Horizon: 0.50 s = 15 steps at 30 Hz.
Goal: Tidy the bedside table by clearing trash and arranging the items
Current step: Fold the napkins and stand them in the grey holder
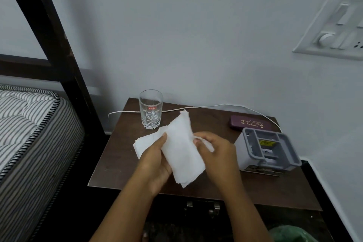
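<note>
While the left hand (155, 163) and right hand (218, 151) hold it over the surface (121, 163), the white tissue (180, 149) looks light, limp, tearable; curled fingers (206, 139) pinch its side edges.

A dark brown wooden bedside table (121, 163) is carrying a clear cut-glass tumbler (151, 110) at its far left corner, a thin white cable (216, 106) trailing along the back edge, and a maroon spectacle case (251, 123) lying just behind a grey plastic box (269, 151) at the right.
</note>
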Tool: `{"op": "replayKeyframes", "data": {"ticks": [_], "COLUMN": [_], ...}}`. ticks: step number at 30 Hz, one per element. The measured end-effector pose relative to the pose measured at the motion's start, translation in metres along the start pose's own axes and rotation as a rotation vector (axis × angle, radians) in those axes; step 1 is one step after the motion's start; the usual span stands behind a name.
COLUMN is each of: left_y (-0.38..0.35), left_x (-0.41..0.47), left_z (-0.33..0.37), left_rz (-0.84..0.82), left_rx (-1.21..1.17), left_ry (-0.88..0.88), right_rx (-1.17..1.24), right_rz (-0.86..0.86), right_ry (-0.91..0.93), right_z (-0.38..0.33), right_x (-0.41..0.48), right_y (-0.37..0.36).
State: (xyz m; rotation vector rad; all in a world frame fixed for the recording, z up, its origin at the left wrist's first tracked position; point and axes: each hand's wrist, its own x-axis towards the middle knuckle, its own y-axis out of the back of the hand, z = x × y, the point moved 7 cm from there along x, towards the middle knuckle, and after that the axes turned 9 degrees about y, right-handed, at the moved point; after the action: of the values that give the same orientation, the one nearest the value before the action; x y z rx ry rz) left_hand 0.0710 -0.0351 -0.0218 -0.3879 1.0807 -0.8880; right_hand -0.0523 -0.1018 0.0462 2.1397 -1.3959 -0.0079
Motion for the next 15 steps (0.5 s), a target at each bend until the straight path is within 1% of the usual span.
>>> {"op": "replayKeyframes", "data": {"ticks": [2, 4, 6, 7, 9, 11, 13, 15], "left_y": [-0.005, -0.007, -0.01, -0.012, -0.016, -0.019, -0.024, -0.031], "left_x": [0.004, 0.007, 0.006, 0.004, 0.002, 0.001, -0.002, -0.004], "left_z": [0.001, 0.002, -0.001, -0.001, 0.0, 0.001, -0.001, -0.002], "left_rz": [-0.036, -0.051, -0.091, -0.109, -0.132, -0.127, -0.156, -0.223], "left_rx": [-0.063, -0.119, -0.179, -0.191, -0.199, -0.17, -0.118, -0.058], "left_ry": [-0.018, -0.021, 0.037, 0.058, 0.051, 0.033, 0.036, 0.041], "right_rx": [-0.155, -0.381, -0.54, -0.583, -0.639, -0.618, -0.459, -0.283], "right_rz": [-0.047, -0.052, -0.054, -0.062, -0.105, -0.171, -0.215, -0.17], "right_ry": [0.122, 0.29, 0.453, 0.479, 0.472, 0.433, 0.284, 0.137], "right_z": [-0.015, -0.03, -0.039, -0.039, -0.034, -0.028, -0.023, -0.018], "right_x": [-0.005, -0.011, -0.016, -0.017, -0.018, -0.019, -0.02, -0.021], "right_y": [-0.013, -0.024, -0.032, -0.035, -0.039, -0.042, -0.04, -0.031]}}
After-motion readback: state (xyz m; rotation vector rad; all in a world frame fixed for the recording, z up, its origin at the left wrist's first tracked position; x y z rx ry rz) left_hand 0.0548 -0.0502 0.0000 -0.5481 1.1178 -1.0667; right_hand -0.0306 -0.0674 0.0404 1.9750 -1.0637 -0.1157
